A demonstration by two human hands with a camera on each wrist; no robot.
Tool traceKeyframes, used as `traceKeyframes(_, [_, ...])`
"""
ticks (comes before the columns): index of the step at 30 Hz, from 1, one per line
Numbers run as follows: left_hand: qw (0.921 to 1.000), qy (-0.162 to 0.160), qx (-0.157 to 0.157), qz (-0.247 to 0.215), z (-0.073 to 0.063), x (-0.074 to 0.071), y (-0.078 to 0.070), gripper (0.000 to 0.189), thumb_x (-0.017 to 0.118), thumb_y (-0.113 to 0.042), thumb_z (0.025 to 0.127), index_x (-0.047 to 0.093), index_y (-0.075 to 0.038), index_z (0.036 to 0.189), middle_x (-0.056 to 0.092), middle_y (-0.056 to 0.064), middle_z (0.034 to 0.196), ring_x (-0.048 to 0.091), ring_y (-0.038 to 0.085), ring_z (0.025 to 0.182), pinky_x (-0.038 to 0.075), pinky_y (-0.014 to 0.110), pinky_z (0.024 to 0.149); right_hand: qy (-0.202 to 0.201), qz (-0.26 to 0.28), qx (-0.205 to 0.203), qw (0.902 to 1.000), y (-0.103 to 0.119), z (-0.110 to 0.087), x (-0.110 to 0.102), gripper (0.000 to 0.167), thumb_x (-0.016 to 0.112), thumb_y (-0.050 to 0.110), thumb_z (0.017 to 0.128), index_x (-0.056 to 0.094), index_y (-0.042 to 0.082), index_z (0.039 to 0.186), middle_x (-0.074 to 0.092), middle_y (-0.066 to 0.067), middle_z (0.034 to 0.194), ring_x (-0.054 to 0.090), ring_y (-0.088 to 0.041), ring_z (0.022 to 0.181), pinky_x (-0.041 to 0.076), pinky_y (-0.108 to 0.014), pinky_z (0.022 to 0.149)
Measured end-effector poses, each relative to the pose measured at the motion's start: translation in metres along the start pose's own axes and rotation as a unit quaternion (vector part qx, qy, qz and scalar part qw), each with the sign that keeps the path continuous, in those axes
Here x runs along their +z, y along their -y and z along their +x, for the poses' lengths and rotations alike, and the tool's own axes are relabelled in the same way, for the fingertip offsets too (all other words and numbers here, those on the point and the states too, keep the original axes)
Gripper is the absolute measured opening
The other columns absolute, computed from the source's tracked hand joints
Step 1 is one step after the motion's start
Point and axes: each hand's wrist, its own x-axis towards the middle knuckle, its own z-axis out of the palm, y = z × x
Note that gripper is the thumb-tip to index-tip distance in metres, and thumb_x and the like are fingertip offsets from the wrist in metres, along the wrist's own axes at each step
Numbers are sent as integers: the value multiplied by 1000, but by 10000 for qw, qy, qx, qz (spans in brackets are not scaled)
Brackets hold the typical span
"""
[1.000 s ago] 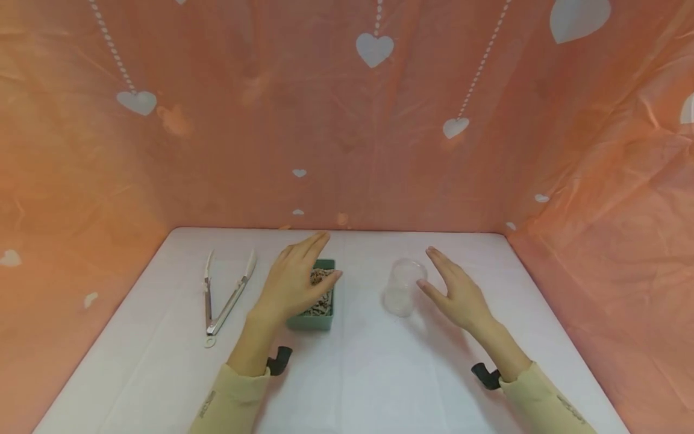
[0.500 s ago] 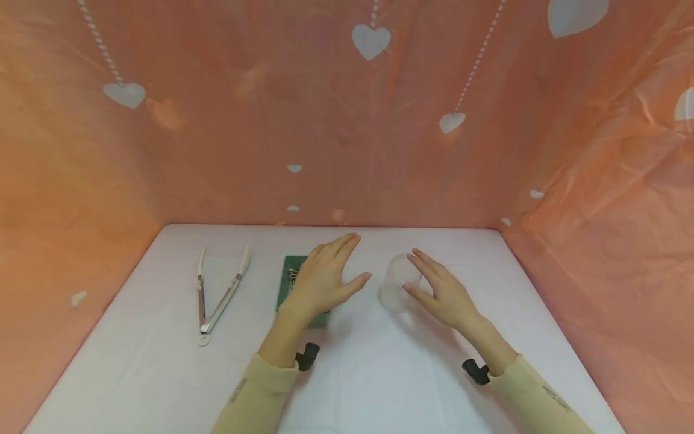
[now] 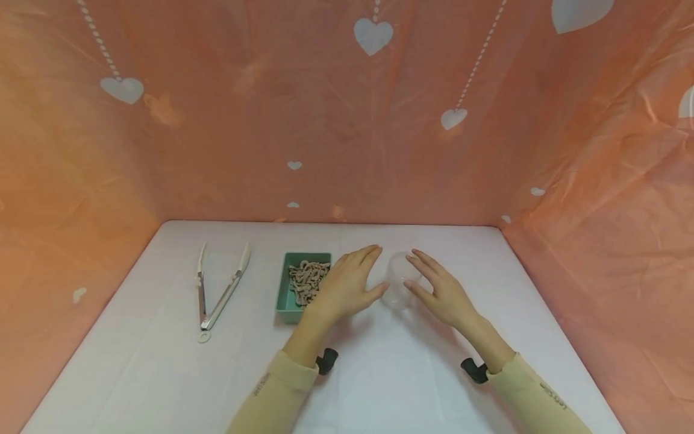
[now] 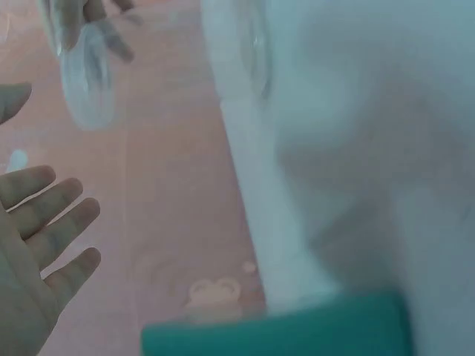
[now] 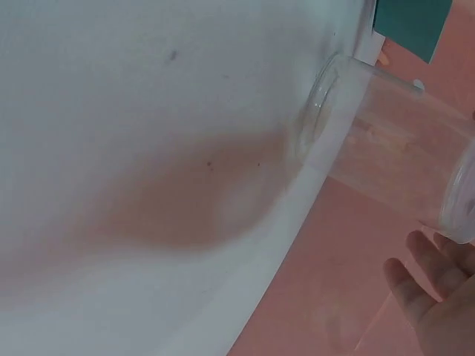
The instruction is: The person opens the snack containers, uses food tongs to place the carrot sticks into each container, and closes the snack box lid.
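A clear jar (image 3: pixel 398 282) stands upright on the white table between my two hands; in the right wrist view the jar (image 5: pixel 390 137) has a cloudy top that looks like a lid. My left hand (image 3: pixel 347 288) hovers to its left, fingers extended and thumb spread, holding nothing. In the left wrist view that hand (image 4: pixel 33 256) shows apart from the jar (image 4: pixel 159 70). My right hand (image 3: pixel 449 295) is on the jar's right side, fingers extended near its top. In the right wrist view the fingertips (image 5: pixel 419 256) lie close to the rim; contact cannot be told.
A green rectangular tray (image 3: pixel 289 316) with many brownish curled pieces (image 3: pixel 306 278) sits left of my left hand, partly covered by it. Spread metal tongs (image 3: pixel 221 307) with pale tips lie farther left. An orange cloth with white hearts (image 3: pixel 373 36) surrounds the table's back and sides.
My left hand has moved right, from above the green tray to beside the jar, uncovering most of the tray. My right hand has shifted slightly left, closer to the jar.
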Motion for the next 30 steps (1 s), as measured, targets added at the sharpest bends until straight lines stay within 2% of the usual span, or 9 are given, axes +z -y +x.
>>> traceKeyframes(3, [9994, -26, -80, -339, 2, 11, -5, 71, 66, -41, 100, 43, -2, 156, 45, 14, 160, 45, 32, 146, 36, 47, 119, -92, 174, -20, 9998, -2, 0, 1, 58, 70, 24, 100, 52, 8, 152, 43, -14, 161, 46, -42, 143, 42, -66, 107])
traceKeyframes(6, [9955, -104, -319, -884, 3, 23, -9, 70, 70, -32, 99, 43, 1, 154, 45, 17, 158, 45, 33, 145, 39, 46, 117, -188, 308, -71, 9993, -3, -1, 1, 58, 71, 21, 99, 53, 7, 152, 45, -15, 160, 46, -43, 143, 41, -65, 108])
traceKeyframes(10, [9820, -263, -716, -1728, 6, 38, -12, 70, 76, -25, 95, 45, 3, 151, 48, 19, 154, 47, 35, 143, 41, 46, 115, -313, 429, -214, 9984, -5, 1, 2, 58, 73, 17, 97, 53, 5, 150, 47, -18, 157, 47, -43, 142, 42, -65, 108])
traceKeyframes(14, [9674, -346, -942, -2325, 10, 48, -14, 70, 81, -24, 91, 49, 2, 147, 53, 18, 149, 53, 35, 137, 44, 49, 112, -359, 483, -277, 9978, -5, 2, 2, 58, 74, 16, 96, 54, 5, 150, 48, -21, 156, 48, -43, 141, 41, -64, 108])
traceKeyframes(20, [9565, -380, -1056, -2694, 14, 59, -12, 73, 85, -25, 88, 50, 3, 146, 55, 19, 144, 58, 35, 129, 50, 50, 104, -324, 516, -187, 9980, -5, 2, 2, 59, 74, 18, 96, 54, 6, 150, 48, -19, 156, 47, -44, 141, 41, -65, 108])
traceKeyframes(25, [9473, -398, -1066, -2994, 16, 63, -10, 74, 86, -23, 87, 50, 5, 145, 57, 21, 141, 59, 36, 128, 50, 51, 104, -341, 611, -207, 9973, -4, 2, 1, 58, 76, 16, 94, 56, 5, 148, 49, -19, 155, 51, -43, 139, 48, -61, 102])
traceKeyframes(30, [9341, -377, -1104, -3374, 16, 67, -6, 72, 86, -22, 88, 51, 2, 146, 60, 19, 140, 59, 34, 130, 48, 49, 107, -231, 690, -251, 9970, -4, 2, -1, 58, 77, 14, 94, 56, 4, 147, 50, -19, 154, 53, -42, 137, 54, -56, 97])
